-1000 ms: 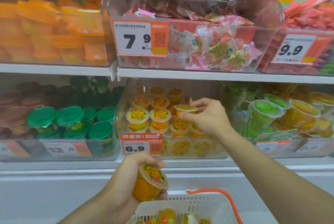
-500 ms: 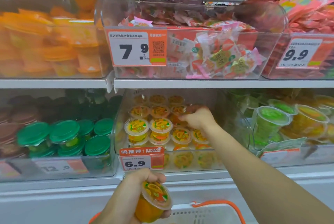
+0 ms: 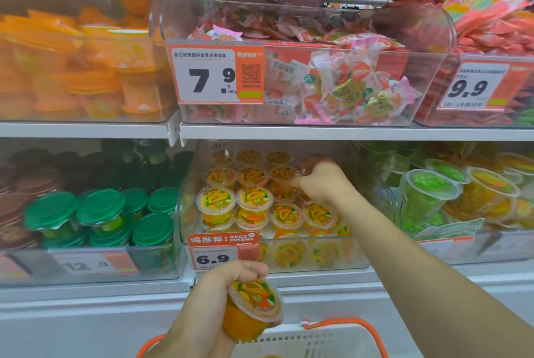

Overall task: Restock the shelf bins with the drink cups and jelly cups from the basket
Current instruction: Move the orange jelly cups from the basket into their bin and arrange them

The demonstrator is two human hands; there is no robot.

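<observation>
My right hand [image 3: 325,182] reaches deep into the clear middle bin [image 3: 358,250] with the 6.9 tag. Its curled fingertips sit on an orange jelly cup [image 3: 281,177] in a back row. Several matching jelly cups [image 3: 254,203] with yellow-orange lids fill the bin in rows. Below the shelf edge, my left hand [image 3: 212,300] grips another orange jelly cup [image 3: 252,307], tilted with its lid facing me. The white basket [image 3: 318,341] with orange handles sits at the bottom edge; its contents are mostly out of view.
Green-lidded cups [image 3: 101,213] fill the bin on the left. Green and yellow drink cups [image 3: 427,194] lie in the bin on the right. On the upper shelf stand bins of wrapped candy [image 3: 341,89] and orange cups [image 3: 95,74].
My right hand carried its jelly cup from the bin's front to a back row and lowered it there. The left hand kept its cup below the shelf.
</observation>
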